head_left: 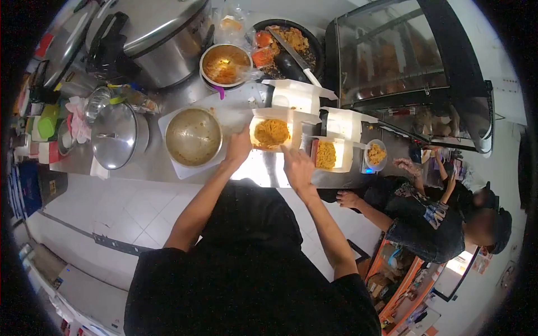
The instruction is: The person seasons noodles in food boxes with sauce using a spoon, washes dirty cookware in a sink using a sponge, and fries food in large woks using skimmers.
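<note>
Noodle carton (296, 133) lies between left hand (239, 147) at its left side and right hand (297, 166) at near edge, fingers' closure indeterminable.

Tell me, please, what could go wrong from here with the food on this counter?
The box is open between the left hand and the right hand; a hard squeeze or tilt could spill its noodles. A filled box stands close to the right hand, so a bump might push it. The knife lies across the pan, handle past the rim; if knocked, it could slide off.
</note>
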{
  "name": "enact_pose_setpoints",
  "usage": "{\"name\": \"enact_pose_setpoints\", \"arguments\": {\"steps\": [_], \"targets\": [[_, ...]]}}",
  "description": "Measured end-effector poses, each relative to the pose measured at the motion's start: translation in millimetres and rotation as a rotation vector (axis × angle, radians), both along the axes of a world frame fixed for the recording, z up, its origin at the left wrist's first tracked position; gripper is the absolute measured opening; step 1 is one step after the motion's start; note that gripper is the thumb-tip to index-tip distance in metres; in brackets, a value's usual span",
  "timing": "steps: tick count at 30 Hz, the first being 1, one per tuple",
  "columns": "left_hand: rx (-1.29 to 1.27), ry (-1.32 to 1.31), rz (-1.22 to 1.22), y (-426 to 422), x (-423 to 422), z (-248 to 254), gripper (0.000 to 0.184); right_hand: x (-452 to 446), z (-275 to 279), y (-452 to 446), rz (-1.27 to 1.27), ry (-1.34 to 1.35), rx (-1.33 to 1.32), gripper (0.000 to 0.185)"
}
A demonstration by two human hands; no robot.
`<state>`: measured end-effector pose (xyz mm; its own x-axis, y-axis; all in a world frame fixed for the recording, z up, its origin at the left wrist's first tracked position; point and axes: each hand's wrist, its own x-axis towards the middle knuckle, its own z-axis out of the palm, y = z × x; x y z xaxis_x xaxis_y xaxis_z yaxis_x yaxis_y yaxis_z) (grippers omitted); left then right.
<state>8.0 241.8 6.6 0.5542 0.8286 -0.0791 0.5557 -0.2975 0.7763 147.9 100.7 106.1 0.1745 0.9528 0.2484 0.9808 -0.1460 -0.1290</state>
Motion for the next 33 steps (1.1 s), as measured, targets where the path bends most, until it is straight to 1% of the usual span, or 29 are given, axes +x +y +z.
{"name": "enact_pose_setpoints", "arguments": {"steps": [2, 4, 7, 8, 11, 12, 14, 15, 17, 20, 23, 26, 27, 29, 30, 33], "targets": [[0.009, 0.002, -0.009, -4, -2, -7, 0.044, -5, -8, 2, 0.059, 0.027, -0.065, 0.027], [0.010, -0.017, -0.011, -5, -3, 0, 0.048, -4, -12, 5, 0.125, 0.009, -0.138, 0.029], [0.008, -0.054, -0.001, -4, -5, 2, 0.051, 13, 1, -6, 0.029, -0.032, -0.163, 0.031], [0.011, -0.050, 0.012, -4, -4, -1, 0.051, 17, 7, -9, -0.001, -0.054, -0.151, 0.035], [-0.074, -0.039, 0.055, -7, -3, 15, 0.039, 32, -1, -13, -0.023, -0.010, -0.260, 0.027], [-0.116, -0.035, 0.066, -6, -2, 27, 0.036, 31, -3, -11, -0.071, 0.089, -0.243, 0.024], [-0.136, -0.051, 0.088, -5, -2, 45, 0.035, 24, -7, -2, -0.167, 0.289, -0.207, 0.018], [-0.147, -0.057, 0.093, -7, -2, 49, 0.035, 18, -7, 2, -0.186, 0.328, -0.236, 0.016], [-0.146, -0.042, 0.110, -9, 1, 40, 0.035, 9, -8, 14, -0.226, 0.403, -0.286, 0.015], [-0.153, -0.064, 0.139, -10, 0, 35, 0.031, 5, -32, 23, -0.356, 0.571, -0.434, 0.017], [-0.136, -0.073, 0.116, -7, -1, 30, 0.026, 19, -66, 0, -0.419, 1.155, -0.231, 0.020], [-0.127, -0.093, 0.111, -5, -2, 31, 0.023, 19, -61, -20, -0.460, 1.212, -0.007, 0.025], [-0.127, -0.104, 0.115, -5, -2, 31, 0.021, 19, -50, -23, -0.491, 1.176, 0.011, 0.023], [-0.163, -0.107, 0.110, -4, -3, 27, 0.021, 14, -6, -22, -0.548, 1.103, 0.049, 0.021], [-0.180, -0.109, 0.109, -3, -3, 26, 0.021, 7, 10, -18, -0.511, 1.043, 0.210, 0.018], [-0.109, -0.036, 0.080, -2, -3, 25, 0.029, 10, 27, -17, -0.245, 0.325, 0.337, 0.020]]}}
